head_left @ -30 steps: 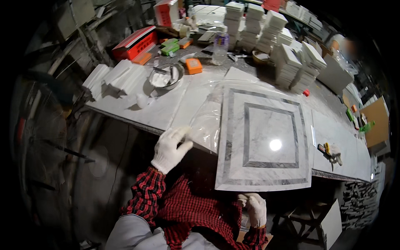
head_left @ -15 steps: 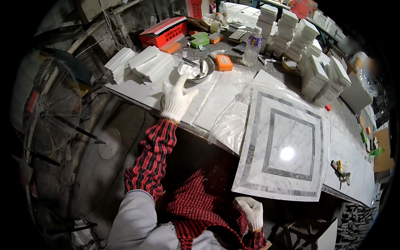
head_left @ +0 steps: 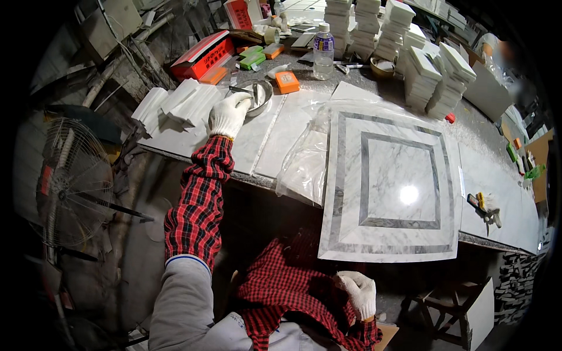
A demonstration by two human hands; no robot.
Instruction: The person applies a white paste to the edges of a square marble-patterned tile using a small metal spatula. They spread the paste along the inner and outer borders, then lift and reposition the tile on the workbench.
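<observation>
My left hand (head_left: pixel 229 114), in a white glove with a red plaid sleeve, reaches out to a metal bowl (head_left: pixel 262 90) on the marble workbench and rests at its near rim; whether it grips anything I cannot tell. A tool lies in the bowl. My right hand (head_left: pixel 357 293), also gloved, hangs low by my body below the bench edge, its fingers curled with nothing visible in them. A large square marble tile (head_left: pixel 391 186) with grey inlaid bands lies on the bench, partly on a clear plastic sheet (head_left: pixel 304 167), and overhangs the front edge.
White stone strips (head_left: pixel 175 104) lie left of the bowl. An orange block (head_left: pixel 287 82), a plastic bottle (head_left: pixel 323 52), a red box (head_left: pixel 203 55) and stacks of white tiles (head_left: pixel 421 64) stand behind. A fan (head_left: pixel 73 181) stands at the left. A yellow tool (head_left: pixel 483 205) lies right.
My left hand has moved from the bench's front edge, by the plastic sheet, out and leftward to the metal bowl. My view has swung left. The right hand stays low.
</observation>
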